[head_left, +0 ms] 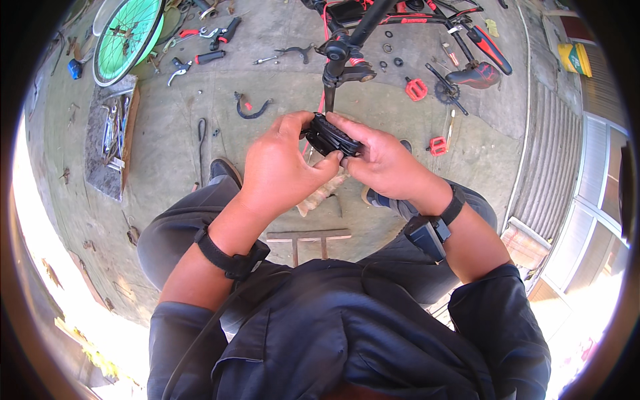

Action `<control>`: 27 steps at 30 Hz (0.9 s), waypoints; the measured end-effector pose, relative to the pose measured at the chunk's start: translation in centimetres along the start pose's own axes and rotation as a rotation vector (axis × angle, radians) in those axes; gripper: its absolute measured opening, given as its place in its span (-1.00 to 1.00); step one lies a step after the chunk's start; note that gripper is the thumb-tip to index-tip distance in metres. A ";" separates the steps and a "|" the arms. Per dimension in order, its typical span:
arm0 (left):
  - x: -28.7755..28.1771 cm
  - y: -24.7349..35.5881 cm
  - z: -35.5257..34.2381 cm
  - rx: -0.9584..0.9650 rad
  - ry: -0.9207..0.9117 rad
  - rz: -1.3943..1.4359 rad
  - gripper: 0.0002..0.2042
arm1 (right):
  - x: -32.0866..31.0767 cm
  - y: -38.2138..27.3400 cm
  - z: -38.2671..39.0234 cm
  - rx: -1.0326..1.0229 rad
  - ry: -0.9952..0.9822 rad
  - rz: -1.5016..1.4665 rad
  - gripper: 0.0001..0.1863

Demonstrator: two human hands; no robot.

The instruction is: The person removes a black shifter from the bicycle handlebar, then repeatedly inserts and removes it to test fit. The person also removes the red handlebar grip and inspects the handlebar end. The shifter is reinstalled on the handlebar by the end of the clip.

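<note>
Between both my hands is a compact black bicycle part (329, 136) with a ribbed surface; its exact kind does not show. My left hand (281, 160) grips its left end, thumb along the lower edge. My right hand (390, 160) closes on its right end, fingers over the top and thumb below. Just beyond my fingers stands the black front end of a bicycle frame (339, 57), with a red cable running down beside it. Part of the held piece is hidden by my fingers.
On the ground lie two red pedals (416, 89), a crankset (448, 90), a saddle (475, 75), brake levers (179, 70) and a curved black piece (252, 107). A tray of wrenches (113, 137) is at left. A green-rimmed wheel (127, 40) lies far left; a yellow bucket (575, 60) stands right.
</note>
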State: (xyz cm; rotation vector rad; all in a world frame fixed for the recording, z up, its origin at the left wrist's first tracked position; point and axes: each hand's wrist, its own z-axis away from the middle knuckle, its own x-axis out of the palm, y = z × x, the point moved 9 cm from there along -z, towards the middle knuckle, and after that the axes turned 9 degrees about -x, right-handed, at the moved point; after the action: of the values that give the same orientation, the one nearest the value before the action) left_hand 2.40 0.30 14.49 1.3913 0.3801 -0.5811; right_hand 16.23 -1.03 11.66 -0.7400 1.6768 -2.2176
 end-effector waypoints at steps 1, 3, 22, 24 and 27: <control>0.1 -0.1 0.0 -0.008 0.003 -0.020 -0.41 | 0.1 0.1 0.0 -0.007 -0.006 0.027 -0.25; 0.2 -0.1 0.0 -0.007 0.016 -0.060 -0.39 | 0.1 0.3 0.1 -0.018 -0.021 0.112 -0.24; 1.0 -2.2 -0.3 -0.299 -0.200 0.394 -0.45 | -1.6 0.1 0.0 0.168 0.085 -0.014 -0.29; 1.6 -3.0 0.0 -0.435 -0.312 0.555 -0.49 | -2.1 -0.3 -0.1 0.173 0.088 0.015 -0.36; 1.6 -2.9 0.1 -0.464 -0.391 0.689 -0.56 | -2.3 -0.7 -0.1 0.158 0.098 0.040 -0.43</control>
State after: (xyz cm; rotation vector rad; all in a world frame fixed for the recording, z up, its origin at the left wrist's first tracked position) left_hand 1.99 -0.31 11.28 0.8498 -0.2705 -0.1611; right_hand 18.16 0.45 11.79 -0.5624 1.5224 -2.3591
